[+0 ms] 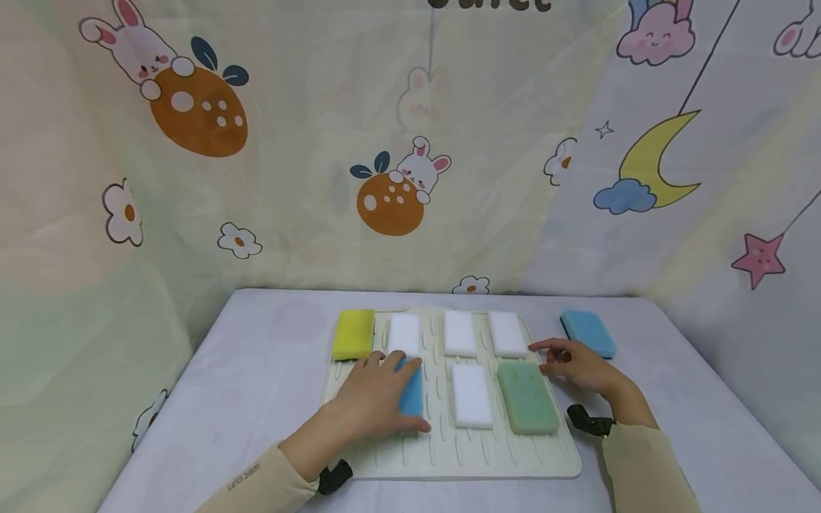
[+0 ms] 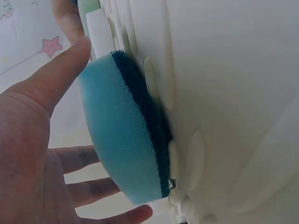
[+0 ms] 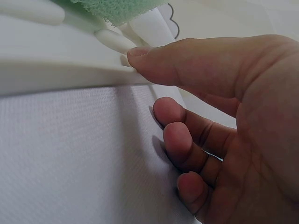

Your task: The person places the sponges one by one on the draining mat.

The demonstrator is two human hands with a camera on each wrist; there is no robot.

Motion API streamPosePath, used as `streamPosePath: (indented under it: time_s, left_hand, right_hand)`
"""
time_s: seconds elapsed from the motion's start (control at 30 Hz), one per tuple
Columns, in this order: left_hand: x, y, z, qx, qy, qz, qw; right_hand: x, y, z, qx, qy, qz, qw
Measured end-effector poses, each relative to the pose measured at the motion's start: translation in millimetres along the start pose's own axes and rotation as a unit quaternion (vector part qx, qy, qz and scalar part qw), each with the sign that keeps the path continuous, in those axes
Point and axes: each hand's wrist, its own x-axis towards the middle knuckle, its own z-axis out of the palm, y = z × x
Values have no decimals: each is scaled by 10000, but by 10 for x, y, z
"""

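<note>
A blue sponge [image 1: 412, 395] with a dark scouring layer [image 2: 142, 105] lies on the cream ridged mat [image 1: 385, 463], scouring side down. My left hand [image 1: 375, 399] spreads over it, partly covering it in the head view. In the left wrist view its thumb is by one end of the sponge, and the other fingers extend loosely past the far side. At the mat's right edge is my right hand [image 1: 580, 367], thumb at the rim [image 3: 107, 77] and index finger stretched forward. Its other fingers bend loosely above the white cloth, holding nothing. Close by lies a green sponge [image 1: 529, 397].
White sponges [image 1: 471, 395] lie on the mat in two rows. A yellow sponge [image 1: 353, 335] sits over its back left corner. Another blue sponge [image 1: 588, 333] rests on the white tablecloth [image 1: 256, 370] behind my right hand. A printed curtain [image 1: 308, 178] hangs behind.
</note>
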Motion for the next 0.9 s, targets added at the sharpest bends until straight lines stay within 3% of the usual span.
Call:
streamPosePath:
  time_s: [0.23, 0.5, 0.67, 0.9]
  left_hand:
    - [-74, -99, -46, -133, 246, 39, 9996]
    - [-230, -329, -162, -291, 693, -60, 9972]
    - [-319, -513, -253, -415, 854, -293, 9950]
    - [-406, -779, -327, -743, 783, -685, 9918]
  right_hand:
    - [-12, 7, 15, 68, 7, -85, 9999]
    - [-4, 16, 11, 47, 8, -75, 10000]
    - [-9, 7, 11, 63, 21, -57, 10000]
    - [-16, -5, 15, -4, 14, -43, 10000]
